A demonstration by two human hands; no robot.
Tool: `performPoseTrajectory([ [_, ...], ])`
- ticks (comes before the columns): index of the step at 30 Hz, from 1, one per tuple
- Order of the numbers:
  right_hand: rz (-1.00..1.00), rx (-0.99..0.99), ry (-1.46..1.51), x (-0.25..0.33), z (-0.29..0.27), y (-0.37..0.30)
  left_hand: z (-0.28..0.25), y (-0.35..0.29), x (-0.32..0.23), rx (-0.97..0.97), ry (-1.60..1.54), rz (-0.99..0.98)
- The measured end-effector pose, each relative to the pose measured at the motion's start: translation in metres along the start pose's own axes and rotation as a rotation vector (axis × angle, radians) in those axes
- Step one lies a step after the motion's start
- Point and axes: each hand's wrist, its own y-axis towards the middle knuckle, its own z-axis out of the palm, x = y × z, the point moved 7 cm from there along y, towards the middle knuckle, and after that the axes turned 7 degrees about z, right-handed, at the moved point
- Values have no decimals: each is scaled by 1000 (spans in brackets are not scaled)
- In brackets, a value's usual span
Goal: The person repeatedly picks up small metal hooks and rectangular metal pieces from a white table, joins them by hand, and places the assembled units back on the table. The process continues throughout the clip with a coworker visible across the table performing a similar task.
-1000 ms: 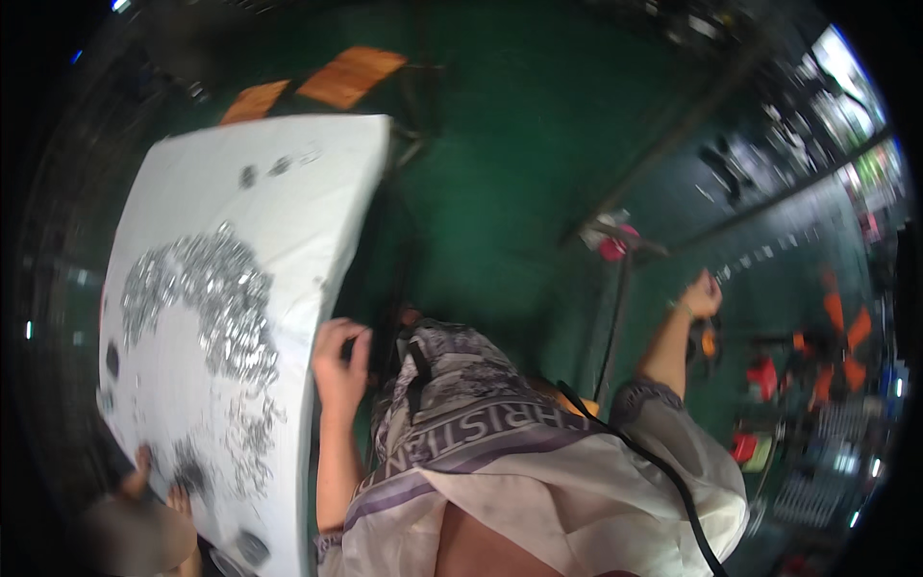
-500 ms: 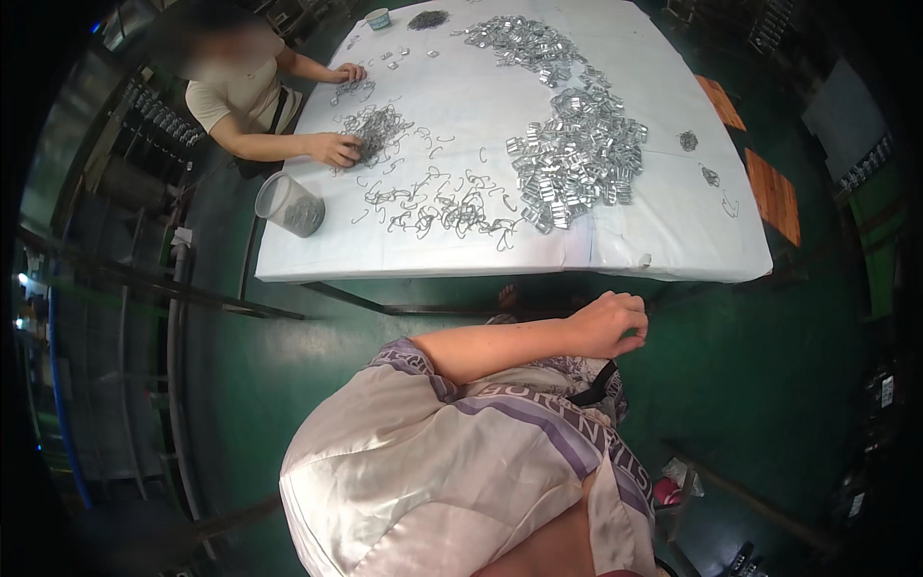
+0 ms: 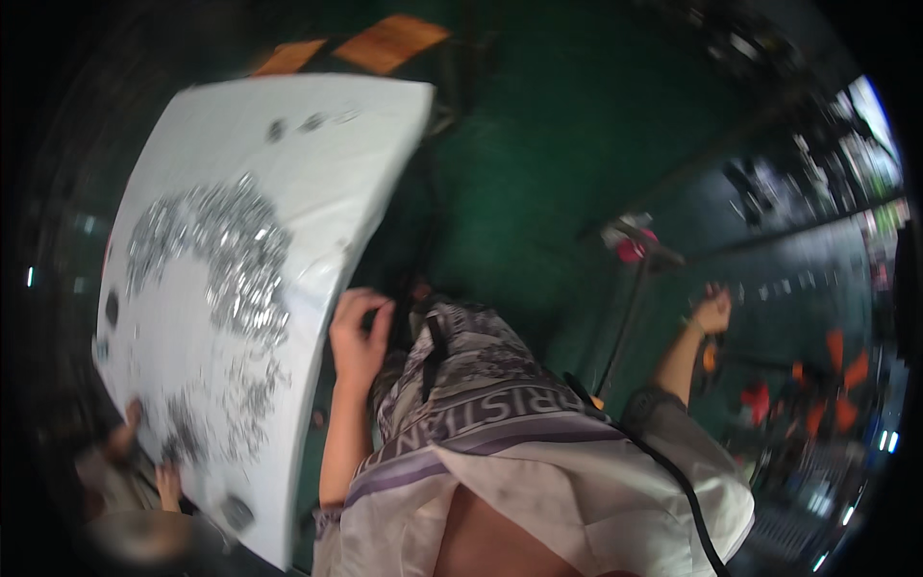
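Observation:
My left hand (image 3: 361, 332) hangs just off the edge of the white-covered table (image 3: 370, 125), its fingers loosely curled and apart with nothing between them. Away to the right, my right hand (image 3: 712, 312) is raised at the end of a bent arm; motion blur hides what its fingers do. On the table a curved heap of shiny metal clips (image 3: 252, 293) lies nearest my left hand. Thin wire hooks (image 3: 252, 409) are scattered beside it, and a darker heap of hooks (image 3: 183, 433) lies farther off.
A co-worker's hand (image 3: 169, 486) is at the table's lower left, near a plastic tub (image 3: 236, 514). An orange board (image 3: 392, 43) stands past the far edge. Metal rails (image 3: 663, 253) with a red item (image 3: 633, 246) and blurred orange blades (image 3: 836, 385) are at right.
My view has swung to the right, so the table now lies at the left. My right arm and hand have come into view. The left hand stays by the table edge, with its fingers looser.

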Motion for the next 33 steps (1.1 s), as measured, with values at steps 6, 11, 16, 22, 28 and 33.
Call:
performPoseTrajectory([
  [6, 228, 330, 288, 34, 41, 4, 2, 9, 1, 7, -38, 20],
  [11, 330, 470, 299, 55, 48, -6, 4, 8, -1, 28, -26, 3],
  [16, 332, 514, 360, 49, 50, -1, 9, 8, -1, 49, -53, -26],
  [22, 429, 554, 443, 54, 57, -14, 9, 8, -3, 45, -33, -10],
  [28, 487, 698, 679, 41, 67, -10, 8, 5, 0, 44, -28, -10],
  [33, 523, 714, 787, 45, 69, -8, 9, 4, -2, 45, -34, -13],
])
